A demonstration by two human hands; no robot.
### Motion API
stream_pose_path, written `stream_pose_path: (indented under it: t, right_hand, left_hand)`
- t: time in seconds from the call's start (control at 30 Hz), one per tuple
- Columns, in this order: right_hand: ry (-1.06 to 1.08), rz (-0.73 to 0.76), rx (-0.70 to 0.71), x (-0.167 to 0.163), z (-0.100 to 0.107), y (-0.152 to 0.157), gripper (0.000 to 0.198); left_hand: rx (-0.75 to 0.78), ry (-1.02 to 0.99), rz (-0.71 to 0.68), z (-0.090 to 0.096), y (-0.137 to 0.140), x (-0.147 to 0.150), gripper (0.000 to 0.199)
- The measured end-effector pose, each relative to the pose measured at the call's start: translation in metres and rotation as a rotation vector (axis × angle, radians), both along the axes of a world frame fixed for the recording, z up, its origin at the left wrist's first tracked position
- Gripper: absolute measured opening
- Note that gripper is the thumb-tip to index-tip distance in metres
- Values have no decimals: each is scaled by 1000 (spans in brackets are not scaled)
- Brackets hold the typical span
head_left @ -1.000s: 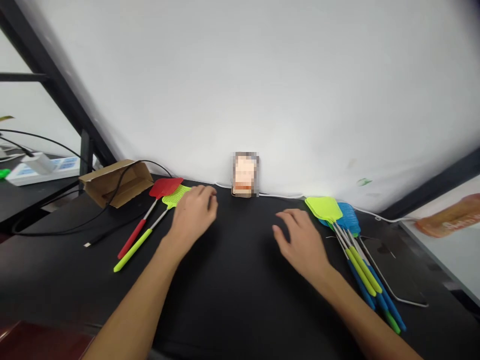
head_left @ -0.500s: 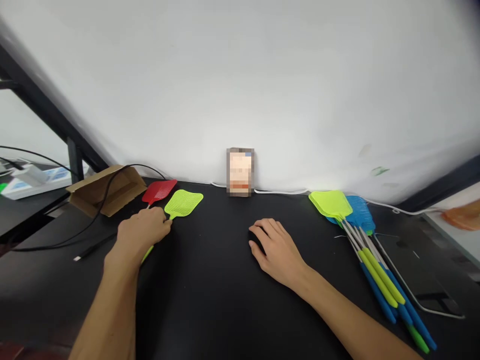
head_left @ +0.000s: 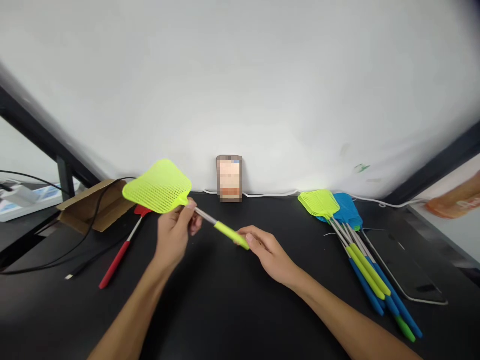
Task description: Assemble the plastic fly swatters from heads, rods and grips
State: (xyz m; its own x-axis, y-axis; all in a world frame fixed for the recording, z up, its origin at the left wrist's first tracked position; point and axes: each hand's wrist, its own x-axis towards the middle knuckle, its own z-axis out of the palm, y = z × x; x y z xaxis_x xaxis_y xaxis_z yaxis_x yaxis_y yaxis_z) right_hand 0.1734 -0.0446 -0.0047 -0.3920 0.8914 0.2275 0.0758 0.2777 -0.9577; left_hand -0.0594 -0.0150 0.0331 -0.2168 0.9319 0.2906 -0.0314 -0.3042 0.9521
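Note:
A yellow-green fly swatter (head_left: 161,187) is held above the desk, its mesh head to the left and its handle slanting down to the right. My left hand (head_left: 175,227) is closed around it just below the head, by the metal shaft. At the other end, my right hand (head_left: 272,255) pinches the tip of the handle between thumb and fingers. Behind my left hand, a red fly swatter (head_left: 116,262) lies on the desk, its head partly hidden.
Several yellow-green and blue fly swatters (head_left: 348,235) lie piled at the right, beside a dark phone-like slab (head_left: 403,265). An open cardboard box (head_left: 88,207), a black cable (head_left: 80,270) and a power strip (head_left: 35,200) are at the left. A blurred-out device (head_left: 229,179) leans against the wall.
My left hand has lifted the yellow-green fly swatter off the desk and brought it rightward. My right hand has closed on its handle end. The red fly swatter's handle is now uncovered.

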Motion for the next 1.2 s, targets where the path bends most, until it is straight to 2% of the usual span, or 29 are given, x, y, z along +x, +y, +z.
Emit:
stream_pose_path:
  t: [0.1,0.17,0.27,0.4,0.5,0.7,0.83,0.97,1.2]
  right_hand:
    - [256,53,-201,-1,-4,3,44]
    - [328,24,-300,2,-7,6,45]
    - [328,44,-395,11,-7,9,36]
    - [303,116,-517,14,1,6,32]
    - [277,149,-602,10,8,0,37]
    - [273,178,-729,10,13,-10,40]
    - [238,182,-727,9,12,-11,41]
    - [207,133,-662,-2,8,-11,42]
    - [36,-29,-367,-11,-2,-13,41]
  left_hand:
    - [-73,-275,-79,-15,2,38,33]
    - [-133,-343,-140,-25,3,58,35]
    - [-163,-356,-223,-35,2,74,31]
    - [-199,-320,-440,-42,-8,71,31]
    - [-208,-305,-599,-42,-14,61,29]
    - [-162,-393,-720,-39,-16,56,27]
    - [-155,-413,-647,-39,-19,60,23]
    - [-147,-442,-549,-38,-20,60,25]
    - [-127,-490,-461,-31,-22,61,24]
